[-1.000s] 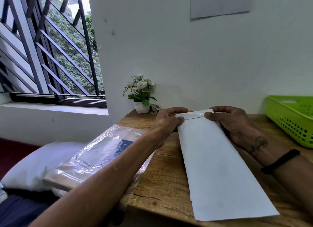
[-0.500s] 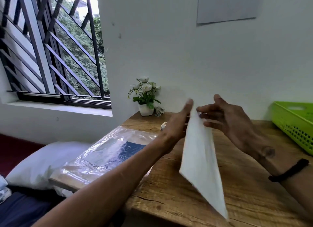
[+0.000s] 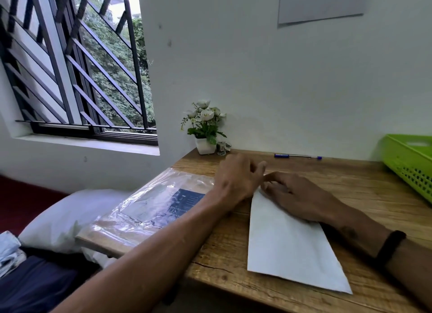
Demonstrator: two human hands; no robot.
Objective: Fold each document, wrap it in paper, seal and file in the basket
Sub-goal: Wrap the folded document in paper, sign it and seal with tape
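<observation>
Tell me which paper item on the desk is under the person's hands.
The white wrapped packet, lying bare under the right hand. The other papers sit inside a clear plastic bag further left.

Both forearms are bare from the wrist back to the frame edge, with no sleeves showing. The left hand (image 3: 236, 179) carries no ring, watch or band that can be seen. The right hand (image 3: 297, 196) is likewise bare, but its wrist wears a plain black band (image 3: 390, 245), narrow and snug. Just ahead of that band sits a small dark mark (image 3: 348, 231), possibly a tattoo, too blurred to read.
</observation>
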